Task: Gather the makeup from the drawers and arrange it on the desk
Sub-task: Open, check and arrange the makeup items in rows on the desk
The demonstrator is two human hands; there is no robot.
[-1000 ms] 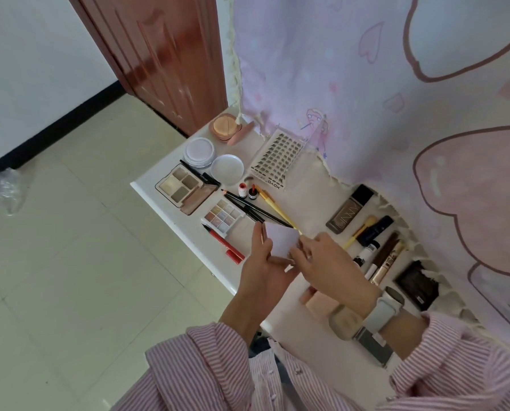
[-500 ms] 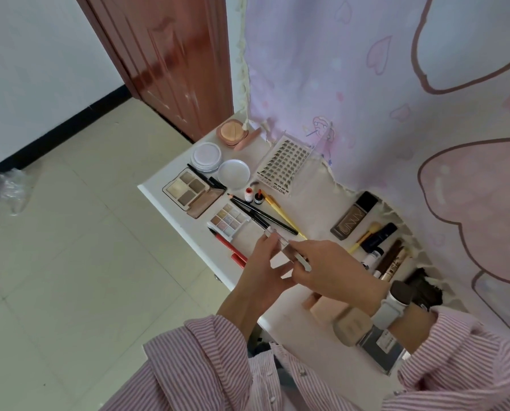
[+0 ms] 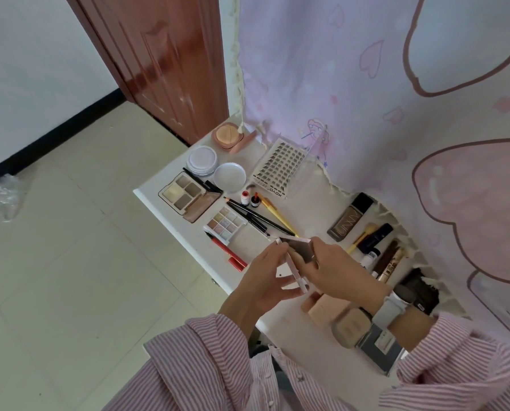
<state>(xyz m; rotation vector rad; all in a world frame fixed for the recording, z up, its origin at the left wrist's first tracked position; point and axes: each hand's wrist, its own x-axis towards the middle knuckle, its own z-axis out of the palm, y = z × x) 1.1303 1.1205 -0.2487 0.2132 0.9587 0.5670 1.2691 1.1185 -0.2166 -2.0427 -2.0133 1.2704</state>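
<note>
I hold a small hinged compact open above the white desk, my left hand pinching its pale lower edge from below while my right hand grips the dark lid from above.
</note>
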